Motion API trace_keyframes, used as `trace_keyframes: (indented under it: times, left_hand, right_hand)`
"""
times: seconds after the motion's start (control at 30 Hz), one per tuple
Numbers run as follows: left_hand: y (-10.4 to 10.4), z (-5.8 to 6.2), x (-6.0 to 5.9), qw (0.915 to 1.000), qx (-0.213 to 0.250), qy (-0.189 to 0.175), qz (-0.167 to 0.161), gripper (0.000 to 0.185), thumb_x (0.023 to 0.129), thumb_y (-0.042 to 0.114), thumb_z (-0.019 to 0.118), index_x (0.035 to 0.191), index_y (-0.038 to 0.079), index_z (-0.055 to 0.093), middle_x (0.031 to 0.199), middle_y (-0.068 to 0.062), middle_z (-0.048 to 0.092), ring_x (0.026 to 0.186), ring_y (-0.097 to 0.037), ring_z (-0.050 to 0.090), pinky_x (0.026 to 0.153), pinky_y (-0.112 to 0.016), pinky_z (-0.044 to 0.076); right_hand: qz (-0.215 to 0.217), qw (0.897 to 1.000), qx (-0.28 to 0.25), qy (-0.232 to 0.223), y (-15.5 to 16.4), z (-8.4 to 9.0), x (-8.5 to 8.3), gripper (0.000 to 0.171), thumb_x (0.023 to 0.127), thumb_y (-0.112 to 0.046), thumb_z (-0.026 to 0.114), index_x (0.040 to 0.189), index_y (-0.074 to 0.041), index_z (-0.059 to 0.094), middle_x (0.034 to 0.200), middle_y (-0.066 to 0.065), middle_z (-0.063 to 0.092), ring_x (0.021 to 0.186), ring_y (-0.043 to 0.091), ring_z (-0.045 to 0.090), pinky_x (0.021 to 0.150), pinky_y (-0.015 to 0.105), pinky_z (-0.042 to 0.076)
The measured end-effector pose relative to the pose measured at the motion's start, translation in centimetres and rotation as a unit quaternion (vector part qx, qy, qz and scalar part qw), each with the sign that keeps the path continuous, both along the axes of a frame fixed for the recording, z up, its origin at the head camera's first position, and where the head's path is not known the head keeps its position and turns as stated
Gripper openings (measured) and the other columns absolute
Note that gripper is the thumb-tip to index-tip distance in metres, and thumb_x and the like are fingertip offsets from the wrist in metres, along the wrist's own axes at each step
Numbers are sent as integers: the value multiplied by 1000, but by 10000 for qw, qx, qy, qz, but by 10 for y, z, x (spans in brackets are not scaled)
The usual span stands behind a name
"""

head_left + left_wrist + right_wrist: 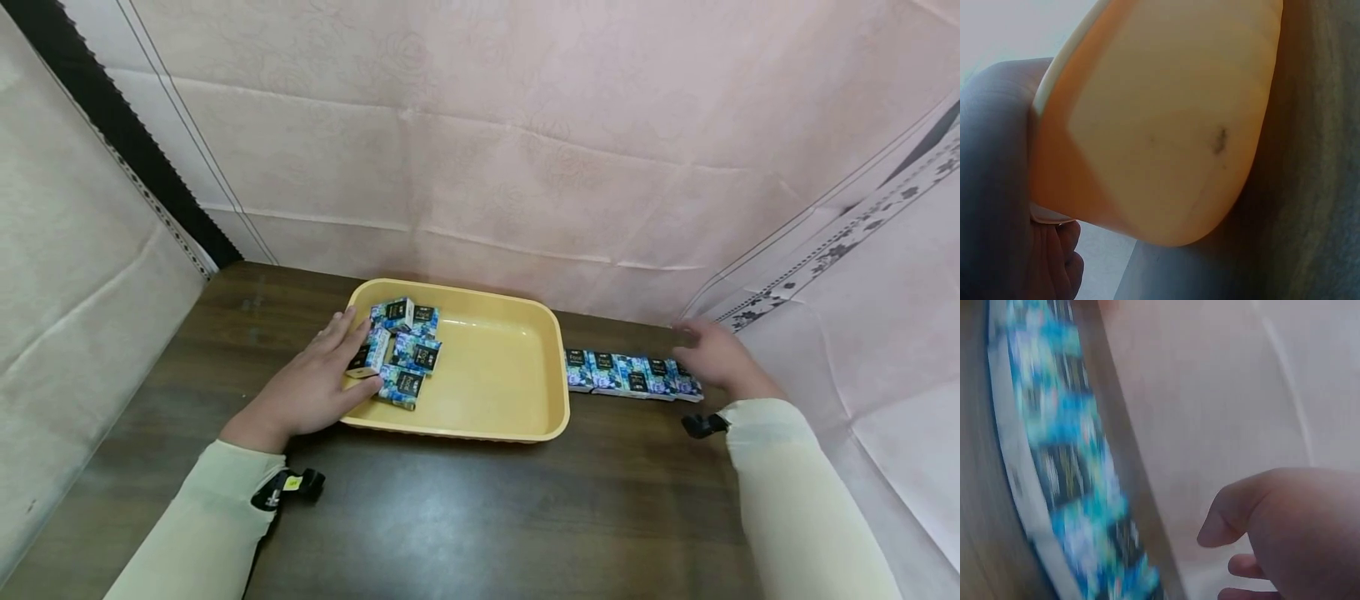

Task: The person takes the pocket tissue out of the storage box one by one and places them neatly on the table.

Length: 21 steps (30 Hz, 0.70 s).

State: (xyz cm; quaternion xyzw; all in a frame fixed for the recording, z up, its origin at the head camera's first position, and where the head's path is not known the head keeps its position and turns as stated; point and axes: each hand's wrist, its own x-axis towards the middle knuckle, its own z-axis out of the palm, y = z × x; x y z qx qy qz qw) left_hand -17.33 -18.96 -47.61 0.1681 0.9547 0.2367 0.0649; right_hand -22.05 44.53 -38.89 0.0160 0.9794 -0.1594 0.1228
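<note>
My left hand (pixel 318 379) rests over the left rim of a yellow plastic tray (pixel 495 429), fingers extended beside several small blue floral boxes (pixel 416 353) inside it. The left wrist view has the tray's outer wall (pixel 1172 125) close up, with part of the hand (pixel 997 156) behind its edge. Right of the tray, more such boxes (pixel 618 373) lie in a row on the table. At that row's far right end is my right hand (pixel 716 358), its fingers loosely bent. In the right wrist view the hand (pixel 1297 531) is apart from the blurred boxes (pixel 1063 469), holding nothing.
Everything stands on a dark brown wooden table (pixel 450 517). Pale fabric (pixel 487 150) hangs behind it and along both sides, close to the right hand. Small black wrist cameras sit at the left wrist (pixel 303 483) and the right wrist (pixel 703 425).
</note>
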Motion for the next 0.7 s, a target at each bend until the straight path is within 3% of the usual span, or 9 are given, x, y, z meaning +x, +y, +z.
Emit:
trace_keyframes:
  times: [0.07,0.17,0.33,0.4,0.7]
  left_hand:
    - [0,0,0,10000,-5,8,-10,103,109,73,55,183,19,7,191,-2,-12,178,-39,-1,138,-72,19]
    - [0,1,0,10000,0,48,-33,103,110,73,55,183,19,8,191,-3,-11,178,-40,0,137,-73,20]
    - [2,2,3,10000,44,30,-35,102,109,73,55,183,19,9,192,-3,-10,178,-41,1,136,-74,21]
    - [3,2,3,10000,45,11,-41,102,110,73,54,183,20,8,192,-3,-10,178,-40,1,136,-74,21]
    - [2,3,2,10000,8,82,-3,101,110,72,55,183,18,11,192,-5,-7,178,-40,2,137,-73,22]
  right_hand:
    - [168,9997,-6,194,-21,7,-1,62,111,-22,61,168,-2,46,170,36,44,150,60,48,120,80,42]
    - [377,9985,-40,384,-53,13,-4,62,109,-22,63,168,-6,49,169,34,47,139,56,59,113,76,50]
    - [751,9950,-172,633,-103,15,-8,61,106,-20,64,166,-11,54,161,27,57,127,47,68,102,64,58]
    - [982,9921,-229,741,-121,14,-9,60,105,-19,65,164,-11,57,157,25,61,130,45,68,104,64,59]
    - [2524,9629,-342,896,-222,9,-17,51,101,-19,70,152,-13,68,153,15,66,118,38,75,99,54,63]
